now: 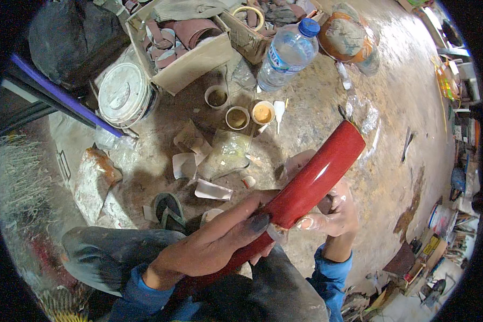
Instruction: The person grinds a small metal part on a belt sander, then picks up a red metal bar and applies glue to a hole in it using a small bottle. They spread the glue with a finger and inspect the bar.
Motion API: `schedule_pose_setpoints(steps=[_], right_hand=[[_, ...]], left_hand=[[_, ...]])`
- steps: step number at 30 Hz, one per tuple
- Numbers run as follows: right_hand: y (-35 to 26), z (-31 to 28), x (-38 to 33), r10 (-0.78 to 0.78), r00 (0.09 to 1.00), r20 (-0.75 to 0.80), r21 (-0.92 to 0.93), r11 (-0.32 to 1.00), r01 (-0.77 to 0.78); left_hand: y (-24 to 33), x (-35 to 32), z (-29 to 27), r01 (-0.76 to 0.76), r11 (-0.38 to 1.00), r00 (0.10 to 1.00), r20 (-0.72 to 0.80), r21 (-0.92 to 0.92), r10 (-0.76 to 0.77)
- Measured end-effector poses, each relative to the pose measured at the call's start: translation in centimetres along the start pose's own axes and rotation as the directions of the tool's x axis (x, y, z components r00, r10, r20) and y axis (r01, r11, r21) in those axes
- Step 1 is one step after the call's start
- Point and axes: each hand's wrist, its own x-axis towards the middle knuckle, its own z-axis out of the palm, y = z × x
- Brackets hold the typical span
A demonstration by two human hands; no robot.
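A glossy red tube-like piece (322, 174) slants up and to the right across my lap. It looks wider above a rough, pale joint, and a narrower red length runs down from there toward my lap. My left hand (217, 239) is closed around it near the joint, with a dark smudge on the thumb. My right hand (335, 212) grips the wide part from beneath and the right; its thumb is near the joint, and the other fingers are partly hidden behind the tube. Pale dust coats the right fingers.
Three cups (236, 117) with brownish contents stand ahead, beside a white plastic spatula (278, 114) and a water bottle (288, 53). Beyond are a wooden box (198, 61) of abrasive strips and a lidded white bucket (122, 94). Paper scraps (213, 190) lie before my knees. Clutter lines the right.
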Motion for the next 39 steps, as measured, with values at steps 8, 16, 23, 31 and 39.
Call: schedule_pose_setpoints(steps=[8,16,23,31,39], right_hand=[[2.6,2.0,0.0,0.069,0.992,-0.105,0.276,0.961,-0.038],[4.2,2.5,-0.6,0.023,0.998,-0.061,0.469,0.883,0.009],[-1.1,5.5,-0.4,0.101,0.945,-0.31,0.239,0.971,-0.025],[-4.4,10.1,-2.4,0.187,0.909,-0.374,0.296,0.952,-0.074],[-3.0,7.8,-2.0,0.147,0.902,-0.405,0.022,0.988,-0.152]], left_hand=[[0.3,1.4,0.6,-0.117,0.926,0.986,-0.073,0.358,0.153],[-0.1,0.1,0.6,-0.026,0.857,0.998,-0.042,0.514,0.056],[1.6,-1.7,0.4,-0.081,0.774,0.997,0.059,0.628,0.056],[1.8,-3.8,2.2,-0.373,0.789,0.926,0.251,0.488,0.282],[1.9,-2.4,2.4,-0.109,0.764,0.976,-0.079,0.636,0.205]])
